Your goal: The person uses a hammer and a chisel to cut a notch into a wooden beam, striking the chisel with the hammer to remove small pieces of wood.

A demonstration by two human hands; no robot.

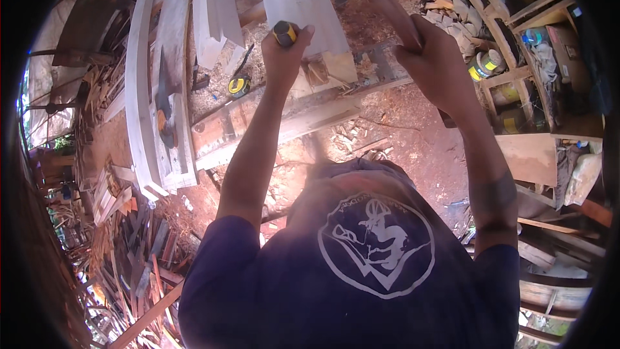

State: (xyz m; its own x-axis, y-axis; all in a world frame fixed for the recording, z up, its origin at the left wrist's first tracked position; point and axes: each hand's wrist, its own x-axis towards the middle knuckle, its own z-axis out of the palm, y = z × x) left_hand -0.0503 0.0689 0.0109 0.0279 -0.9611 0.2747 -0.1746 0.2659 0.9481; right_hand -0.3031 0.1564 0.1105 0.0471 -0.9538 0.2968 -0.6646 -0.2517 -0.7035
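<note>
Two bare hands, both stretched out ahead of a dark blue shirt (361,265); clock face laid over the view, twelve at the top.

Left hand (284,58): just before twelve o'clock. Forearm rising from eight, wrist almost straight. Fingers curled snugly around a black-and-yellow handle (285,33), with round end toward the viewer; lower part hidden.

Right hand (439,68): at two o'clock. Forearm up from four, leaning inward. Fingers closed around a brown wooden handle (392,11), slanting out to one o'clock; far end dark and blurred, kind of tool uncertain.

Edges: pale board (297,0) at twelve, just beyond the left fist, contact unclear. Long timber (310,116) crosswise, beneath the left forearm, sloping up toward one o'clock. Saw (166,116) near half past nine, flat along a board. Tape measure (239,85), yellow and black, between ten and eleven, near the left forearm. Wooden rack (504,79) with cans at two, just outside the right hand.

Open room: wide gap between both hands; reddish ground (423,136) at three, between timber and right forearm. Tighter on the rack side. Scrap wood (139,258), heaped, at eight, well apart from both hands.
</note>
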